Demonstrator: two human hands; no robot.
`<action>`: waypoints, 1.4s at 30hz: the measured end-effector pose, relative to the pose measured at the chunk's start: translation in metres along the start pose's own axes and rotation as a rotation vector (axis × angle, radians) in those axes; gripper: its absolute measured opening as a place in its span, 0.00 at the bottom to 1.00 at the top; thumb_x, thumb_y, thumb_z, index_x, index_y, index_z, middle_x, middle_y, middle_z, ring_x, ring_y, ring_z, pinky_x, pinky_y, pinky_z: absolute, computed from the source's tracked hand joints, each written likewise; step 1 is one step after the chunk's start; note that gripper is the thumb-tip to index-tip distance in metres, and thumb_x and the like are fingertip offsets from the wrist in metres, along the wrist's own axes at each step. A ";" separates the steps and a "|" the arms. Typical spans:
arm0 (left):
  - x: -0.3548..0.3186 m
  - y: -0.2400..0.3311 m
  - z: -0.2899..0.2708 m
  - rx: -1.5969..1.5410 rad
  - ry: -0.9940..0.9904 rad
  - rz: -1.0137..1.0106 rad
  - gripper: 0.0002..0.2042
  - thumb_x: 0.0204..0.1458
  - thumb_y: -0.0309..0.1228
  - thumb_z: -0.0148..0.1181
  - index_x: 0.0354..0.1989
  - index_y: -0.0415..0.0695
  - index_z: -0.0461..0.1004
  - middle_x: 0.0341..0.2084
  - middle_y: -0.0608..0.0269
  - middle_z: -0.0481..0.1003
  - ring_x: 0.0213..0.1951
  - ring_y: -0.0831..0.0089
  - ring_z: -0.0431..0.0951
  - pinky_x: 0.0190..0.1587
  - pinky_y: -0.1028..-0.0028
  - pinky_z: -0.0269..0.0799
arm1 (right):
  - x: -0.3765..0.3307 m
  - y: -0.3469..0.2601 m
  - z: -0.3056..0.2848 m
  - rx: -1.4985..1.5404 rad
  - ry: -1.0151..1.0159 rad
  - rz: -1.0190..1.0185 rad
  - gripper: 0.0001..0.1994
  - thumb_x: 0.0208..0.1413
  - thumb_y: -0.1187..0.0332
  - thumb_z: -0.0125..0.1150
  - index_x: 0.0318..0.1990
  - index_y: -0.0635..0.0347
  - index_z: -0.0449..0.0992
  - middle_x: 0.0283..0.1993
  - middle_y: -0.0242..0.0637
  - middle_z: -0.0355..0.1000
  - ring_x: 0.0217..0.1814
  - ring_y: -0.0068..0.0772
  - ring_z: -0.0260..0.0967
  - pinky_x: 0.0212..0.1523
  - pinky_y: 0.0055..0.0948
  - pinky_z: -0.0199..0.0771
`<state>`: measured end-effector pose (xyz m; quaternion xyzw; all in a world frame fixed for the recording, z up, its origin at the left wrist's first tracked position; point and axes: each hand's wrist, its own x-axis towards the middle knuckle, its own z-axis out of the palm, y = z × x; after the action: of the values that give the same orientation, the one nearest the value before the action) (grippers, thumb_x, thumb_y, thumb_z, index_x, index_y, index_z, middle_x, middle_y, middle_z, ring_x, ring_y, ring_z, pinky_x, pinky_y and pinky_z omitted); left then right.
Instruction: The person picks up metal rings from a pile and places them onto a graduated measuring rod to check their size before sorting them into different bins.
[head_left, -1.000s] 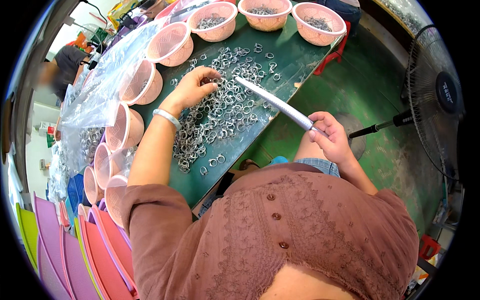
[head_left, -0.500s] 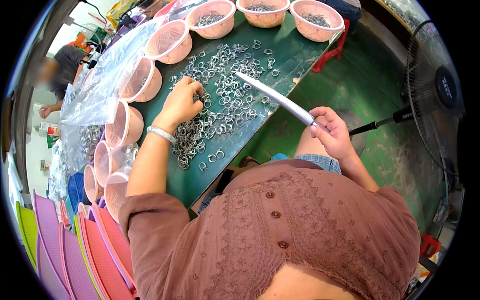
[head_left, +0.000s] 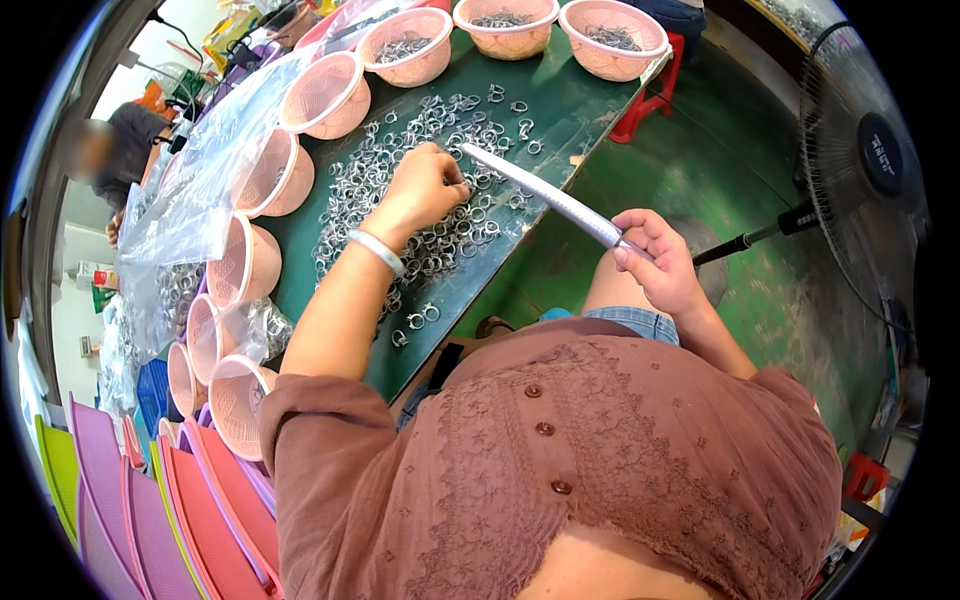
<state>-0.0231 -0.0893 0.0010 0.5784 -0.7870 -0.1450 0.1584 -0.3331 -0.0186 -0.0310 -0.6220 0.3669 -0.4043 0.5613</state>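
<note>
My right hand (head_left: 655, 258) grips the thick end of a silvery tapered ring mandrel (head_left: 545, 195). Its narrow tip points left and away, over the table's right edge and the rings. Many loose silver-coloured metal rings (head_left: 350, 205) lie spread in a pile on the green table (head_left: 430, 362). Over the right part of that pile is my left hand (head_left: 422, 190), a pale bangle on its wrist. The fingers there are curled together, with their tips down among the rings; what they hold, if anything, is hidden.
Pink plastic baskets (head_left: 330, 95) line the table's far and left sides, some with small metal pieces. Clear plastic sheeting (head_left: 200, 190) lies behind them. Coloured trays (head_left: 190, 500) stand at lower left. A black fan (head_left: 880, 155) stands at right, a red stool (head_left: 655, 95) beyond the table. Another person is at far left.
My left hand has moved right across the ring pile. The right hand and mandrel stay nearly where they were. The view has shifted slightly.
</note>
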 end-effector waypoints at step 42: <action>-0.040 -0.049 -0.017 0.109 0.248 -0.062 0.11 0.36 0.29 0.61 0.32 0.44 0.75 0.33 0.57 0.69 0.40 0.62 0.68 0.41 0.69 0.64 | 0.010 -0.001 0.018 0.011 -0.057 -0.012 0.15 0.49 0.77 0.53 0.46 0.66 0.63 0.26 0.28 0.65 0.28 0.14 0.60 0.30 0.14 0.58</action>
<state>0.0376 -0.0663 -0.0071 0.6236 -0.7498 -0.0343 0.2184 -0.3130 -0.0200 -0.0295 -0.6324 0.3448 -0.3920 0.5722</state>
